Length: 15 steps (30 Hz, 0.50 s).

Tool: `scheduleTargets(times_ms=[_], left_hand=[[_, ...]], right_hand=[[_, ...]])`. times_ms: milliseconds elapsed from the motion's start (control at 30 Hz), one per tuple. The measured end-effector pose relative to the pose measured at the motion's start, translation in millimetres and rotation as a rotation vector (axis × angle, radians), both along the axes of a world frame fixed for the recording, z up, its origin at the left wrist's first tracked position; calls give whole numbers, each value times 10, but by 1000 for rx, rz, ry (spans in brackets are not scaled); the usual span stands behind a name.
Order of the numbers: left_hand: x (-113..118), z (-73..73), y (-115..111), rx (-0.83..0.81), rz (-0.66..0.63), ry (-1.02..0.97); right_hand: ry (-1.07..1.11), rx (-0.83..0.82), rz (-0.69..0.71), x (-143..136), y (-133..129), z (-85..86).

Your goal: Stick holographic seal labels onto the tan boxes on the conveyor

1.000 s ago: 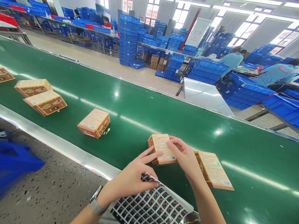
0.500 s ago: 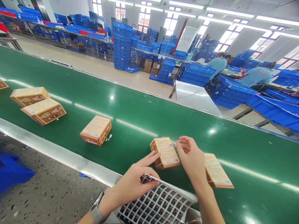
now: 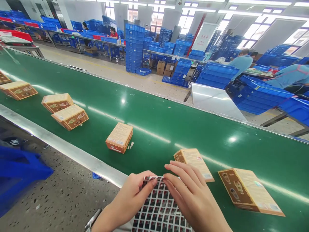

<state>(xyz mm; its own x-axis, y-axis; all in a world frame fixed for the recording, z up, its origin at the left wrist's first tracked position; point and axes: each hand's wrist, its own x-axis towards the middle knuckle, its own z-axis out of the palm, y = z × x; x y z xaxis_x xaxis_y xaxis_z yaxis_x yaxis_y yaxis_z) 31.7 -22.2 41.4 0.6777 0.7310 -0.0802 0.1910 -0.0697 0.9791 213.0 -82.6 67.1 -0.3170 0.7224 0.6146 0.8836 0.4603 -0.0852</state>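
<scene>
My left hand (image 3: 135,196) is closed on a sheet of small dark stickers (image 3: 156,206) in a white grid, thumb on the front near its top edge. My right hand (image 3: 193,196) meets the same top edge with thumb and index fingertips together; the other fingers stretch out above. Whether a single sticker is between those fingertips is too small to tell. Just beyond my right hand is a cream and brown box (image 3: 196,158), partly covered by its fingers, with a small shiny sticker on top. Another such box (image 3: 251,190) lies to the right, also bearing a shiny sticker.
The boxes lie on a green conveyor belt (image 3: 145,112) with a metal edge (image 3: 60,151). Further left are a single box (image 3: 119,137), a touching pair (image 3: 70,116) and more boxes. Blue crates (image 3: 134,48) and seated people (image 3: 243,61) are beyond.
My left fingers have left the near box, and my right hand has come down from beside it to the sheet's top edge. The boxes now appear further right as the view shifts.
</scene>
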Motion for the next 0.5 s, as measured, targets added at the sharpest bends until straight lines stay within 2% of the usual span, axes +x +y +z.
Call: scheduleTargets(times_ms=[100,167,267,367,433,500], left_hand=[[-18,18,0,-32,71,-20],[-63,9,-3,-50,134,-25],[-225,-44,10,23,240,-10],[-471,-107,78,266,348,-25],[-621,-138,150,395,381,1],[-714,-163,223,430,347,59]], right_hand=[[18,71,25,-24,12,-8],[139,11,80,-26,41,3],[510,-265,139,-7,184,-7],[975,-565,82,-7,487,-112],[1217,-675,62,-49,744,-226],[1348,-736,58,-124,990,-336]])
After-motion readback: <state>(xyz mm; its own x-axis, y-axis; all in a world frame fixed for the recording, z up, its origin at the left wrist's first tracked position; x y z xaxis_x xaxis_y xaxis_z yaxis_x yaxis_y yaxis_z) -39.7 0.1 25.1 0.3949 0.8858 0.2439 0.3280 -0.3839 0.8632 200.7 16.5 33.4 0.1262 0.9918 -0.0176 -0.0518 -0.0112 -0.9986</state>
